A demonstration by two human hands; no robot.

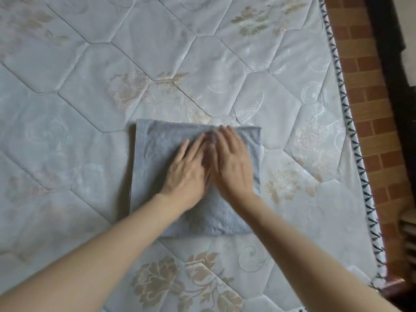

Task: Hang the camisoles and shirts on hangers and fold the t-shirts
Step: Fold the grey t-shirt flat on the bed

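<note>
A light blue-grey t-shirt (155, 154) lies folded into a neat rectangle on the quilted mattress (90, 70), near its middle. Both my hands lie flat on top of it, side by side, fingers straight and pointing away from me. My left hand (188, 171) presses the centre of the fold. My right hand (231, 162) presses just to the right of it, its fingertips close to the far edge of the fabric. Neither hand grips the cloth. No hangers, camisoles or shirts are in view.
The pale floral mattress fills most of the view. Its right edge, trimmed with a black-and-white zigzag binding (351, 122), runs diagonally down the right side. Beyond it is brick-patterned floor (369, 91) and dark furniture (391, 41) at the far right.
</note>
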